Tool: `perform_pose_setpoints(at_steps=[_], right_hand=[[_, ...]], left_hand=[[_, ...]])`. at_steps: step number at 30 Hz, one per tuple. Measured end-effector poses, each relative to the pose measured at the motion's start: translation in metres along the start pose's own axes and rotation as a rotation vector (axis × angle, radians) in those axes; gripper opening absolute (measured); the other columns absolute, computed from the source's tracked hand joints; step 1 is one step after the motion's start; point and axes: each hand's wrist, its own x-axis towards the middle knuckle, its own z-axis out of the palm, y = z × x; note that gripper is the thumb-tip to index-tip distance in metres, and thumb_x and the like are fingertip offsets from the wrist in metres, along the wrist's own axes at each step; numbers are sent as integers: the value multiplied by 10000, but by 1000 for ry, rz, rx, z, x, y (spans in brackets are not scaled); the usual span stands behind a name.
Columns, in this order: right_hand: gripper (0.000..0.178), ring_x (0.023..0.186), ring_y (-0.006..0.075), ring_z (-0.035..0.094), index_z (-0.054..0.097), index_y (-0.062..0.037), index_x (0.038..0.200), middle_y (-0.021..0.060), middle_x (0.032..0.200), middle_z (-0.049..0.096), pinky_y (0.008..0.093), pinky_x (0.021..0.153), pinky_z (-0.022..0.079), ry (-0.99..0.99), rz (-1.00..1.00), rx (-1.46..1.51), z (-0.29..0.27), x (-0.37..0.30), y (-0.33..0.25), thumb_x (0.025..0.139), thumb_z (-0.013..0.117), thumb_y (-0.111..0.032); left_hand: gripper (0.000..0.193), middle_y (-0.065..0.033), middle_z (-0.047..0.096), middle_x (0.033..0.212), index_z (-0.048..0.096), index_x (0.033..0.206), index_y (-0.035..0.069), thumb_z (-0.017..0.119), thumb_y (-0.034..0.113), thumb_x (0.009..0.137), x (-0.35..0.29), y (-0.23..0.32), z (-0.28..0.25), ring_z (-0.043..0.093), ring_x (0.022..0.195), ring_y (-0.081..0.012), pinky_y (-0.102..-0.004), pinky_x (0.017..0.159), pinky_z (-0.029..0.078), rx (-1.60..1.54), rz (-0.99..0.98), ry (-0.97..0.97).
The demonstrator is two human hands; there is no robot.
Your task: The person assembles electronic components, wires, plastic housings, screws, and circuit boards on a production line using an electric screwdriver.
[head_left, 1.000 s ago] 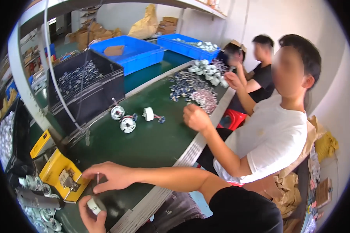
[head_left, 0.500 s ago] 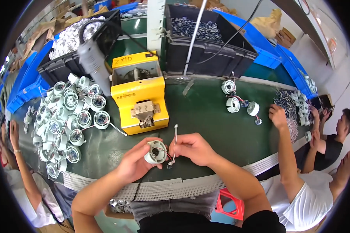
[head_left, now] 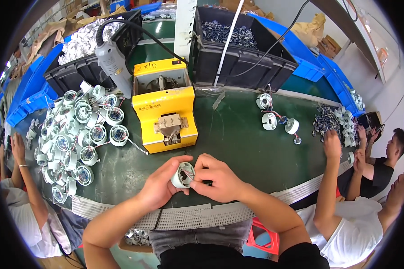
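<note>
Green bench [head_left: 238, 130] takes up most of your view. Black bin [head_left: 251, 67] of small dark parts at its back; yellow machine [head_left: 166, 107] nearer you. Heap of pale housings [head_left: 72, 139] left of the machine, small boards showing in several. Three loose housings [head_left: 269, 122] sit near each other on the right side.

Your step in hand: looks like hand-fitting wiring into one housing, my judgement. Both your hands are on that piece, apart from the machine. Next move seems to call for a steady left hold and small, precise right fingertip work, with no tug on the leads.

Pose: your forearms come in from the lower edge, elbows wide, hands meeting in front of the machine, over the near side of the bench. Your left hand [head_left: 159, 184] cups the housing from its left, digits above and below it: firm grip on the housing. Your right hand [head_left: 217, 179] is turned in from the other side, fingers curled, tips at the right rim. Can't tell what you're pinching there, if anything; your fingers hide it.

The held housing [head_left: 177, 180] is between your hands, open face toward you and tipped to the right. Thin wires [head_left: 188, 172] cross its opening toward your right fingertips. Smallest: a dark bit [head_left: 207, 183] by your right fingers, too covered to identify.
</note>
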Motion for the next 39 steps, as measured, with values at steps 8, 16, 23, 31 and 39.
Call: perform_pose_setpoints(at_steps=[8, 16, 23, 31, 39], right_hand=[[123, 810, 159, 534, 560, -21, 843, 67, 916, 472, 283, 668, 448, 98, 305, -53, 5, -1, -2, 891, 608, -123], [279, 796, 119, 595, 611, -36, 946, 60, 996, 531, 252, 634, 519, 341, 131, -162, -10, 3, -8, 711, 760, -6], [158, 771, 121, 636, 649, 45, 1012, 79, 940, 618, 250, 625, 544, 120, 596, 549, -8, 1, -12, 868, 625, -15], [111, 686, 141, 640, 641, 44, 907, 85, 860, 645, 244, 603, 538, 369, 509, 703, 15, 3, -14, 803, 681, 42], [270, 741, 121, 598, 627, -7, 905, 86, 909, 623, 233, 688, 490, 533, 85, -101, 25, 10, -16, 691, 789, 19]], left_hand=[[399, -101, 576, 1170, 418, 1342, 21, 459, 196, 985, 0, -2, 3, 573, 1071, -223, -384, 954, 454, -95, 24, -14], [301, -126, 587, 1197, 541, 1233, 8, 488, 142, 969, -1, -4, 0, 555, 1132, -253, -429, 1002, 425, -181, 265, 45], [340, -127, 490, 1324, 492, 1292, 48, 478, 103, 957, -3, -2, 5, 463, 1245, -256, -433, 1058, 353, -216, 322, -1], [489, -119, 385, 1409, 338, 1397, 11, 457, 100, 932, 0, -2, 11, 406, 1269, -234, -398, 1068, 307, -181, 275, -159], [526, -123, 314, 1472, 280, 1444, 94, 431, 192, 950, 2, -12, 11, 327, 1339, -262, -434, 1115, 231, -73, 320, -187]])
